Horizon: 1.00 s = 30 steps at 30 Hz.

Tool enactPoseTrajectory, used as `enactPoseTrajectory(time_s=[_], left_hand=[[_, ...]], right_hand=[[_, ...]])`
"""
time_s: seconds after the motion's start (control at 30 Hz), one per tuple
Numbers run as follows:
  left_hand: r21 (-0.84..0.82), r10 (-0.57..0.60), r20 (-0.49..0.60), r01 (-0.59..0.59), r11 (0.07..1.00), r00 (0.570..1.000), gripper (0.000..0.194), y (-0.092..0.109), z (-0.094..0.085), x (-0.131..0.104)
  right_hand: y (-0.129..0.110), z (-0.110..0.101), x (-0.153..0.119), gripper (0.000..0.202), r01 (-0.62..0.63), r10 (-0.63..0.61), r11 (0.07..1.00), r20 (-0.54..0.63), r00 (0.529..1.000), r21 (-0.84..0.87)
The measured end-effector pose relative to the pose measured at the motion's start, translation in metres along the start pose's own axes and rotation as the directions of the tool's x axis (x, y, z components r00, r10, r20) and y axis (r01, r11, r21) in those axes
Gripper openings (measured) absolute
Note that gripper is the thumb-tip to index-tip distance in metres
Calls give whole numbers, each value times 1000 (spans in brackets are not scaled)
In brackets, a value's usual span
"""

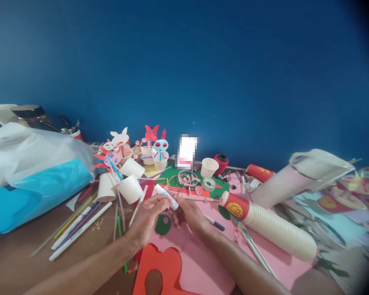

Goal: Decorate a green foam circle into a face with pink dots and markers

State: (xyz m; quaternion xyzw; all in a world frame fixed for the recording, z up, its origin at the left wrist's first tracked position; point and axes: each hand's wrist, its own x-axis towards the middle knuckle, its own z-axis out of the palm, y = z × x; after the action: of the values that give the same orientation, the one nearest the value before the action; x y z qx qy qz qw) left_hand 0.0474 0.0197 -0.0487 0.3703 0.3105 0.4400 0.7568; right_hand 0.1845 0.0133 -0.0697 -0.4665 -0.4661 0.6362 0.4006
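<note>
A small white glue stick [161, 191] is tilted between my two hands, over the middle of the work area. My left hand [149, 217] pinches its body between thumb and fingers. The fingers of my right hand [190, 211] are curled at its lower, clear end, partly hidden. Just below my hands lies a dark green paper circle [162, 224] with a small pink spot on it. Under them spreads pink paper [206, 258], with cut orange paper [169, 266] nearer me. A dark-capped marker [214, 223] lies beside my right wrist.
Several paper-cup figures [160, 153] stand at the back by the blue wall. White cups [129, 189], markers and straws lie on the left, beside a plastic bag [39, 155]. A long stack of cups [279, 229] lies on the right. Tape rolls [208, 184] sit behind my hands.
</note>
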Motion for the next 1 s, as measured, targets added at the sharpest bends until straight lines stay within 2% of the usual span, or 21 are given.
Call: enactPoseTrajectory(time_s=[0.17,0.23,0.37,0.43,0.5,0.67,0.8,1.0], left_hand=[[41,70,-135,-65,997,988,12,-4,-10,6],[40,56,-118,-52,998,991,12,-4,-10,6],[14,-22,-3,22,1000,1000,17,-1,-3,2],[15,-28,15,28,1000,1000,18,0,-2,1],[17,-7,0,7,1000,1000,16,0,-2,1],[63,66,-52,-63,996,996,11,-5,-8,3],[57,54,-27,-53,997,998,11,-9,-9,4],[89,20,-22,-18,996,1000,11,-11,-13,7]], right_hand=[[3,-2,3,38,158,-163,984,-51,985,-79],[3,-1,2,37,150,-153,987,-39,988,-66],[0,2,-2,57,14,-17,998,48,999,68],[-1,2,-3,60,-18,10,995,80,997,94],[-2,2,-3,58,9,-15,995,68,998,95],[-1,0,-2,38,165,-165,985,2,986,46],[0,0,0,34,133,-138,986,38,990,102],[6,4,7,27,84,-87,967,4,996,241]])
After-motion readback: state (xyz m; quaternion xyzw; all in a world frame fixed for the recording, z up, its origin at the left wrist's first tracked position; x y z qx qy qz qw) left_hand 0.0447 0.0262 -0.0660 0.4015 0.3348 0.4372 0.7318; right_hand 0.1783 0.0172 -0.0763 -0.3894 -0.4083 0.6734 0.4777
